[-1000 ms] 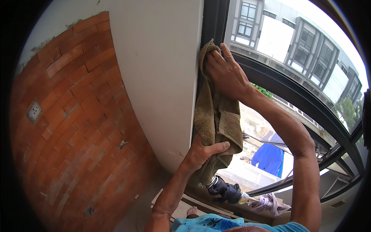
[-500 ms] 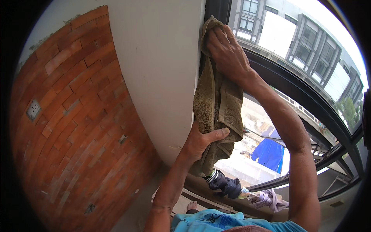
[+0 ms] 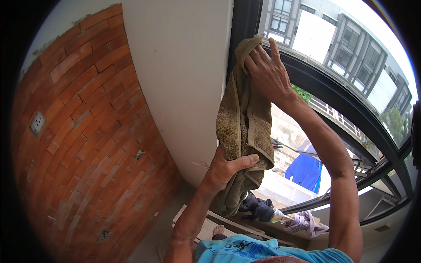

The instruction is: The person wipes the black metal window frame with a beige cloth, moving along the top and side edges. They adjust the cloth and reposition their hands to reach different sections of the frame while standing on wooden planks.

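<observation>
An olive-brown towel [image 3: 239, 114] hangs bunched in long folds between my two hands, in front of the window's dark frame [image 3: 246, 19]. My right hand [image 3: 269, 74] is high up, its fingers tucked into the towel's top edge, with the index finger stretched out past the cloth. Below it, my left hand [image 3: 228, 168] grips the lower part, the thumb lying across the front and the other fingers hidden behind the folds. The towel's top end lies by the corner where the upright frame meets a dark crossbar [image 3: 324, 74].
A white wall strip [image 3: 180, 79] and a red brick wall [image 3: 87, 131] with a socket [image 3: 37, 122] stand at left. Dark and pale cloths [image 3: 302, 223] lie along the sill. My bare foot [image 3: 218, 229] rests on planks below. Blue clothing [image 3: 305, 173] hangs outside.
My right hand and the towel's top have shifted right and slightly down, away from the upright frame. Its index finger now sticks out. My left hand has dropped slightly with the towel.
</observation>
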A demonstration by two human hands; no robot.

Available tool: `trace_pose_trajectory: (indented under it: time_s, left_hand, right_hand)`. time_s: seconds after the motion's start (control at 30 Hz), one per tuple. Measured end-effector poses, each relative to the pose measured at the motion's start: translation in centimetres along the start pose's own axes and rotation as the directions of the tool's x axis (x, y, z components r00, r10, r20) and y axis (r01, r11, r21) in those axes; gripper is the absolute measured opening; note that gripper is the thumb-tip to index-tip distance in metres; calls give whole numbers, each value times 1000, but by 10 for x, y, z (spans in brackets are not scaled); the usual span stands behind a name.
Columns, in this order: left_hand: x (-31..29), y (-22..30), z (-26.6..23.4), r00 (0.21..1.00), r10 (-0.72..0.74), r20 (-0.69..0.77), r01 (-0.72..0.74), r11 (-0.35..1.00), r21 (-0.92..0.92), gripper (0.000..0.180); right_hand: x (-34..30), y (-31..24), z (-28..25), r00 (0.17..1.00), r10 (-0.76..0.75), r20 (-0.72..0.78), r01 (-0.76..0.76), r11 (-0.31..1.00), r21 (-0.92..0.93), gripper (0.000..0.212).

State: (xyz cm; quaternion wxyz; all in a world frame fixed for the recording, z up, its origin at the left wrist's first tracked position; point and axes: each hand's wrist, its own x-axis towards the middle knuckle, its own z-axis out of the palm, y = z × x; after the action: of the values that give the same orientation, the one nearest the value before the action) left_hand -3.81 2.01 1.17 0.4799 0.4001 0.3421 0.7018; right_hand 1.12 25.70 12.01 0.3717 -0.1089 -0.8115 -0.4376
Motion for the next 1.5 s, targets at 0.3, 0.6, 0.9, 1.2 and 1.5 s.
trace_pose_trajectory:
  time_s: [0.3,0.6,0.9,1.2,1.5]
  left_hand:
    - [-2,-12,-3,1000,-14,1,14,1000,8,47]
    - [-7,-9,-1,1000,15,-14,-13,996,90,42]
    - [2,-21,-2,999,5,-41,-2,998,69,44]
    - [-67,-20,-39,985,-30,-172,53,990,131,58]
    - [-134,-28,-83,928,-309,-207,325,944,49,67]
  right_hand:
    - [2,-1,1,986,141,-92,-125,979,163,29]
    - [8,8,0,964,210,-163,-155,942,299,33]
    - [16,-18,17,963,208,-170,-192,976,106,26]
    - [-74,-84,-3,929,365,68,-305,645,701,23]
    - [-338,-284,-77,203,-323,924,-80,-946,-313,48]
